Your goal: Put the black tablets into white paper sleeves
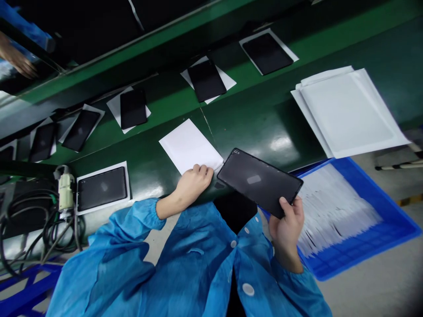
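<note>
Step looks like handling flat black rectangular panel [261, 178] beside thin white rectangular sheet [190, 145], both mid-frame. Right hand [288, 222], right of centre, pinches panel's lower-right corner, thumb on its face. Left hand [194, 185] has fingers curled over sheet's near edge; can't tell if they grip it. Next move seems to call for steady corner hold, sheet kept flat on glossy green bench [254, 127].

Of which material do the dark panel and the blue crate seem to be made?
The dark panel in the right hand: perhaps plastic or coated metal, matte, since it shows only soft sheen. The blue crate: probably moulded plastic, smooth, judging by its even colour.
</note>
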Motion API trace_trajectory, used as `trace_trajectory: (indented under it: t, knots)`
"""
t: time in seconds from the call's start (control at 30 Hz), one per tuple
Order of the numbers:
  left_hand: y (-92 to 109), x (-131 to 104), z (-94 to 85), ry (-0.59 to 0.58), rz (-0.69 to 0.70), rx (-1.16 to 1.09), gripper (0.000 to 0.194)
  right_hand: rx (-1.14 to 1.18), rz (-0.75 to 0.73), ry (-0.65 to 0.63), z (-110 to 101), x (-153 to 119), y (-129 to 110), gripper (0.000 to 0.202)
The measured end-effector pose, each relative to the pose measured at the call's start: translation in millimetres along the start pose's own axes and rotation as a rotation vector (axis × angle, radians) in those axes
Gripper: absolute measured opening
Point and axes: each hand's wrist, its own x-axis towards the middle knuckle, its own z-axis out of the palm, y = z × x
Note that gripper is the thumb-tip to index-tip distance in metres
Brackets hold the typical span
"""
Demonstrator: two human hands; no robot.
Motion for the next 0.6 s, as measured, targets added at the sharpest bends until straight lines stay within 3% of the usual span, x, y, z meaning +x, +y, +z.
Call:
trace_trajectory:
  t: [0.23, 0.6]
  knots:
    - [-6.0, 15.7, 2.6, 0.027, -0.030, -0.072, 0.026, 0.018, 0.055, -0.016, -8.2, -22.1, -2.6, 0.026]
    - [-17.7, 18.5, -4.6, 0.003, -0.004, -0.103, 0.026, 0.036, 0.072, -0.026, -11.0, -19.8, -7.1, 0.027]
